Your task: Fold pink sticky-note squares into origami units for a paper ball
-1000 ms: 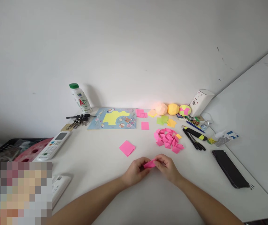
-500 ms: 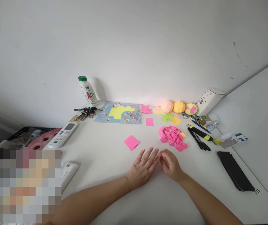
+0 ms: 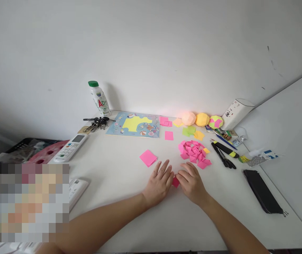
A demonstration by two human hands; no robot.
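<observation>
Pink paper, small and deeper in tone than the sheets around it, shows as a little slanting patch on the white tabletop [image 3: 119, 176], at the near middle of the scene between two bare hands. This small folded-looking pink paper piece [image 3: 176, 182] is partly covered by fingers on both sides, so its full outline and its folds cannot be made out; the visible part has straight edges and a plain matt face.

The left hand [image 3: 159, 185] lies palm down with its fingers stretched forward and slightly parted, its outer fingers at the paper's left edge. The right hand [image 3: 191, 181] is bent, fingers curled in, tips at the paper's right side; whether they pinch it or only press it, I cannot tell.

Just beyond the left hand lies a flat bright pink paper square [image 3: 148, 158], turned cornerwise, with a second edge peeping out at its right. Farther off and to the right, beyond the right hand, sits a heap of angular folded pink paper pieces [image 3: 193, 153], with one small orange paper piece [image 3: 206, 150] at its right edge.
</observation>
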